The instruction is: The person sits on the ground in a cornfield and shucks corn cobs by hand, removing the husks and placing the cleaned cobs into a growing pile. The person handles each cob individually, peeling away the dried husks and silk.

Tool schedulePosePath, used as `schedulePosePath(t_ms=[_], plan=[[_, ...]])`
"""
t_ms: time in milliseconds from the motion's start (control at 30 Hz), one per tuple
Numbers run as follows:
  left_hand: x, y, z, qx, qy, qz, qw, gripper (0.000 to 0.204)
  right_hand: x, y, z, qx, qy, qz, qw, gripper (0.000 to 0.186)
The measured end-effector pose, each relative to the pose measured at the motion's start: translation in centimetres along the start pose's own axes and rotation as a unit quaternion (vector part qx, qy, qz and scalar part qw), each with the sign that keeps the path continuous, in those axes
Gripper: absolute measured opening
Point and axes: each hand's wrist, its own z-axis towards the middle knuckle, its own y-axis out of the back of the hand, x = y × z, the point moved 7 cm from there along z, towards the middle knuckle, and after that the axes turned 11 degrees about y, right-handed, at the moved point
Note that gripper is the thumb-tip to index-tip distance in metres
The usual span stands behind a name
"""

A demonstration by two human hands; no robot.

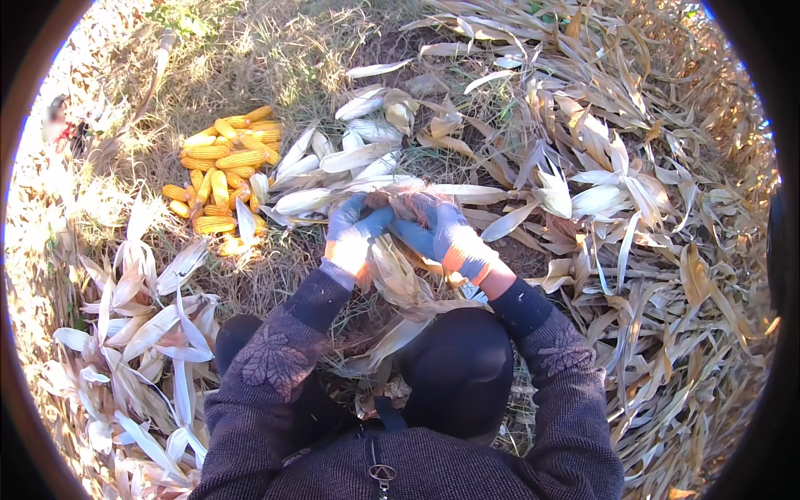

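Note:
Both my hands wear blue-grey and orange gloves and meet in front of my knees. My left hand (354, 232) and my right hand (443, 235) have their fingers closed around an ear of corn (402, 202). Brownish silk and husk show at its top, between the fingers; its kernels are hidden. Pale dry husk leaves (402, 279) hang down below the hands. Just beyond my left hand lie several unhusked ears of corn (360, 158) in whitish husks. To the left is a pile of bare yellow corn cobs (223, 162).
A heap of stripped husks (142, 350) lies at the lower left. Dry stalks and leaves (667, 333) cover the right side, with more husked ears (600, 200) among them. Dry grass (308, 50) spreads at the far side. A blurred person (65, 129) shows at the far left.

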Motion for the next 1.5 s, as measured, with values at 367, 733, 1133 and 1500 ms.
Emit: schedulePosePath(t_ms=[367, 733, 1133, 1500], plan=[[-0.3, 0.9, 0.0, -0.034, 0.009, 0.016, 0.999, 0.024, -0.9, -1.1, 1.1, -0.056, -0.070, -0.032, 0.995, 0.031], [-0.7, 0.1, -0.2, -0.004, 0.010, 0.008, 1.000, 0.023, -1.5, -0.9, 0.6, -0.143, -0.061, 0.011, 0.988, 0.028], [-0.2, -0.4, -0.2, 0.017, -0.012, 0.015, 1.000, 0.027, -5.6, -0.6, 0.0, -0.206, -0.179, 0.067, 0.960, 0.019], [-0.8, -1.0, -0.6, -0.033, -0.145, 0.091, 0.985, 0.016, -1.8, -0.5, 0.5, -0.191, -0.074, 0.042, 0.978, 0.013]])
